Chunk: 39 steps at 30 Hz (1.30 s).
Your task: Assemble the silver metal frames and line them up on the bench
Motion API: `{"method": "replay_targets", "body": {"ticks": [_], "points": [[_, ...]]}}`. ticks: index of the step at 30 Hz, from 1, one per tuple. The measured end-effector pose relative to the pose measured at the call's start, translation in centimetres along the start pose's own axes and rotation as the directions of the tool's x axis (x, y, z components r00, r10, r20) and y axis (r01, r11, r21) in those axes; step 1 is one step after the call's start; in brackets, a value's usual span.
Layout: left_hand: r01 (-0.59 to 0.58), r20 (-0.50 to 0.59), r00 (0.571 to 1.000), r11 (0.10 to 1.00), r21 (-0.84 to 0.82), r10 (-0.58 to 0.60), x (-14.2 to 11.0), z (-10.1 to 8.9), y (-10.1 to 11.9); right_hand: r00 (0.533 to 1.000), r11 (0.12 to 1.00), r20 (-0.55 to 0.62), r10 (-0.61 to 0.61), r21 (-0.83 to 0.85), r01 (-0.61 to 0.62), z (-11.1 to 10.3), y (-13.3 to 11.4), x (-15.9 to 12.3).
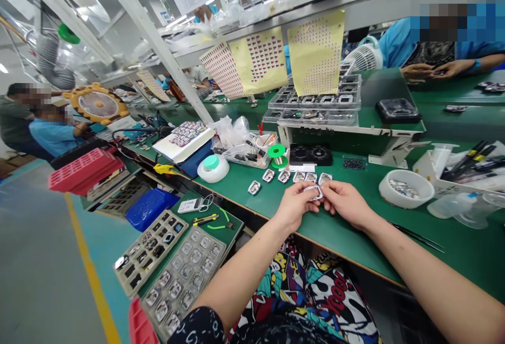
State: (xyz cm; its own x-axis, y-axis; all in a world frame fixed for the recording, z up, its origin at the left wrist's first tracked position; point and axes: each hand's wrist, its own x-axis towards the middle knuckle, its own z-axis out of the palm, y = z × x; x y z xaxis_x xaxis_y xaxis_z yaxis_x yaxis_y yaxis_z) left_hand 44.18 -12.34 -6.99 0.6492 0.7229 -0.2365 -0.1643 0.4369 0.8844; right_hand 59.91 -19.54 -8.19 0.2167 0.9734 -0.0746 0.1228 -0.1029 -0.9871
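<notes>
Over the green bench, my left hand (295, 205) and my right hand (344, 202) hold one small silvery watch-case-like frame (314, 191) between them. Fingers of both hands are closed on its edges, and they hide part of it. Just beyond my hands lies a row of similar silvery frames (284, 176), with one lying apart at the left (254, 187). The exact kind of part is too small to make out.
Left of me are a tray of frames (185, 275), a tray of dark parts (152, 244) and green-handled cutters (221, 225). Ahead stand a solder spool (278, 157) and a round-holed black holder (311, 154). To the right are a white bowl (406, 189) and tweezers (416, 236). A co-worker sits across.
</notes>
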Motion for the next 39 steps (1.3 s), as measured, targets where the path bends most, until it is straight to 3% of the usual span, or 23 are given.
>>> {"method": "replay_targets", "body": {"ticks": [2, 4, 5, 7, 9, 10, 12, 22, 27, 33, 39], "points": [[-0.071, -0.015, 0.997, 0.993, 0.094, 0.072, -0.5, -0.4, -0.1, 1.000, 1.000, -0.019, 0.006, -0.015, -0.006, 0.1, 0.0, 0.0], [-0.224, -0.040, 0.968, 0.924, 0.310, 0.248, -1.2, -0.8, -0.2, 1.000, 0.999, -0.022, 0.021, -0.039, -0.022, 0.1, -0.1, -0.1], [-0.306, -0.032, 0.933, 0.837, 0.453, 0.358, -1.6, -1.0, -0.2, 1.000, 0.998, -0.015, 0.025, -0.057, -0.026, 0.2, 0.0, -0.1], [-0.423, 0.066, 0.838, 0.567, 0.707, 0.542, -2.3, -1.2, -0.3, 1.000, 0.995, 0.002, 0.014, -0.098, -0.014, 0.3, 0.0, -0.2], [-0.480, 0.212, 0.755, 0.302, 0.823, 0.621, -2.7, -1.4, -0.4, 1.000, 0.991, 0.011, -0.010, -0.131, 0.011, 0.4, 0.1, -0.4], [-0.498, 0.269, 0.727, 0.215, 0.840, 0.632, -2.8, -1.4, -0.5, 1.000, 0.990, 0.013, -0.018, -0.141, 0.020, 0.4, 0.1, -0.4], [-0.525, 0.333, 0.690, 0.127, 0.842, 0.642, -2.8, -1.4, -0.6, 1.000, 0.989, 0.014, -0.021, -0.144, 0.022, 0.4, 0.1, -0.4], [-0.542, 0.308, 0.688, 0.184, 0.820, 0.657, -3.6, -2.0, -1.1, 0.998, 0.986, 0.061, -0.006, -0.163, 0.016, 0.4, -0.5, -0.5], [-0.469, 0.240, 0.687, 0.167, 0.867, 0.685, -4.9, -3.9, -0.7, 0.998, 0.983, 0.061, 0.008, -0.183, 0.003, 0.6, -0.4, -0.5], [-0.260, 0.156, 0.649, 0.024, 0.965, 0.744, -5.1, -8.3, 1.1, 0.998, 0.982, 0.056, -0.027, -0.187, 0.037, 0.7, -0.2, -0.4], [-0.043, 0.159, 0.676, -0.177, 0.983, 0.719, -4.3, -11.2, 2.2, 0.997, 0.976, 0.066, -0.033, -0.214, 0.046, 0.6, -0.4, -0.6]]}}
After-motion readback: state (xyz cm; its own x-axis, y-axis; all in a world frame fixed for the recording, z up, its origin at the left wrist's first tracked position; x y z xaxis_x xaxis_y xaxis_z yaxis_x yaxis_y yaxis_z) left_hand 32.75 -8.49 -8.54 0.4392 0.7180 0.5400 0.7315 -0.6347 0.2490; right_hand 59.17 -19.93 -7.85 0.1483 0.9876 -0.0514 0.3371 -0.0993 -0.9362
